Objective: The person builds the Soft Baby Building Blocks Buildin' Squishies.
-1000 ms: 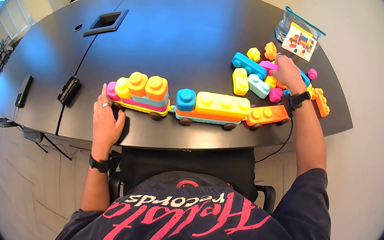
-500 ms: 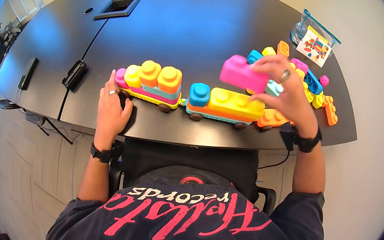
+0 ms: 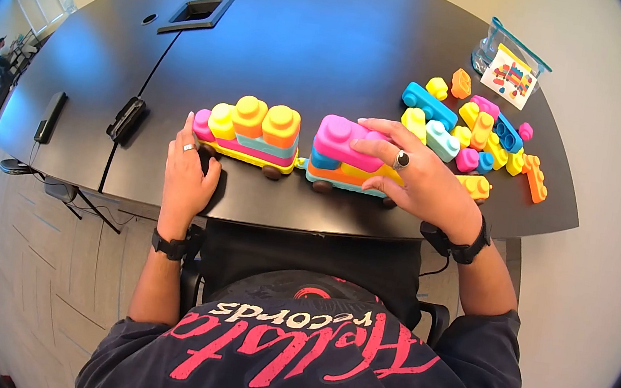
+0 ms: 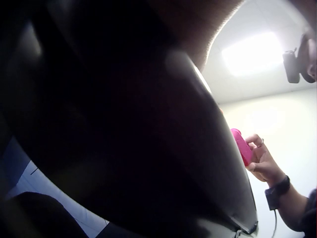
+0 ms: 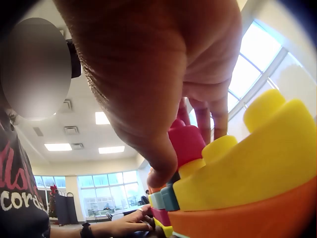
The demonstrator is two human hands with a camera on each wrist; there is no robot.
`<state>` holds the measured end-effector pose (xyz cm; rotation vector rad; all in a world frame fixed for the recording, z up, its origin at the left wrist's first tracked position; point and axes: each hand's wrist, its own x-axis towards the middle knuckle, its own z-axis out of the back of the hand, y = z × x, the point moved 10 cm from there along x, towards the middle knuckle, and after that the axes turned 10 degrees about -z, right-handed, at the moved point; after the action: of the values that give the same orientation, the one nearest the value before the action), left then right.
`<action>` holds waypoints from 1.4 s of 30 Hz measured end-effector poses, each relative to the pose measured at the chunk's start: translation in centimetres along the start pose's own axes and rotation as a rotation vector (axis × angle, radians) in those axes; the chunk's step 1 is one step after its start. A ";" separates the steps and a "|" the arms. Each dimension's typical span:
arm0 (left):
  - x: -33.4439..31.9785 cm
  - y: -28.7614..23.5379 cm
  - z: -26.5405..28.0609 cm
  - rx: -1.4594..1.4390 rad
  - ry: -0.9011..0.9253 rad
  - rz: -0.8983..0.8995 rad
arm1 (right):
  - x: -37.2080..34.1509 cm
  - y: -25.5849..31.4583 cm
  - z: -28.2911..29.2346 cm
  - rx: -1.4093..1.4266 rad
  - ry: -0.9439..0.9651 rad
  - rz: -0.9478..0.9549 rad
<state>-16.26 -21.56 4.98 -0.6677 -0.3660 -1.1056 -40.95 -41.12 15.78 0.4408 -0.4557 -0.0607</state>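
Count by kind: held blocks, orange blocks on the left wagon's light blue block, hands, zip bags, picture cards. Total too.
Held block: 1 (pink block)
Orange blocks on the left wagon's light blue block: 2
Hands: 2 (left hand, right hand)
Zip bag: 1
Picture card: 1
Total: 7

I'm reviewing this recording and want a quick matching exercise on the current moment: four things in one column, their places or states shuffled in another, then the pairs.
Column one
1. Right hand
2. Left hand
3. Clear bag
4. Loose blocks

Column two
A. Beside the leftmost car
B. In a group on the right part of the table
C. Holding a pink block at the middle car
D. Behind a picture card

Pairs: 1-C, 2-A, 3-D, 4-B
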 end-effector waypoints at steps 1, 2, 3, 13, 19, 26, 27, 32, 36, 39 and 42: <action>0.0 0.0 0.0 0.002 0.001 -0.001 | 0.0 -0.2 -0.4 0.047 0.037 -0.036; 0.1 0.0 0.0 0.005 0.000 -0.004 | 0.0 -0.1 -0.4 0.046 0.034 -0.038; 0.1 0.0 0.1 0.003 -0.001 -0.008 | 0.1 -0.2 -0.3 0.055 0.008 -0.054; 0.3 -0.3 -0.1 0.010 0.008 -0.007 | 0.6 -1.4 -2.0 -0.021 0.014 -0.076; 0.3 -0.3 0.0 0.031 -0.009 -0.028 | 0.0 -1.5 -2.4 -0.182 -0.060 -0.059; 0.2 0.0 -0.1 0.016 0.015 -0.006 | 0.4 -12.3 8.8 -0.277 -0.022 -0.678; 0.1 0.0 -0.2 0.014 0.015 -0.007 | -0.1 -16.0 11.6 -0.418 -0.126 -0.687; 0.3 -0.2 -0.1 0.037 -0.008 -0.039 | -3.1 -34.6 14.5 -0.579 0.032 -0.955; 0.2 0.3 -0.4 0.003 0.050 0.041 | -3.7 -36.9 13.8 -0.739 0.177 -1.159; 0.4 -0.3 0.1 0.022 -0.010 -0.016 | -3.4 -36.1 13.3 -0.822 0.167 -1.175; 0.3 -0.1 0.0 0.014 -0.001 -0.010 | -3.2 -38.0 13.0 -0.854 0.174 -1.198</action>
<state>-16.24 -21.84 5.17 -0.6546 -0.3783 -1.1115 -47.99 -80.18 8.73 -0.1831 0.0861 -1.3156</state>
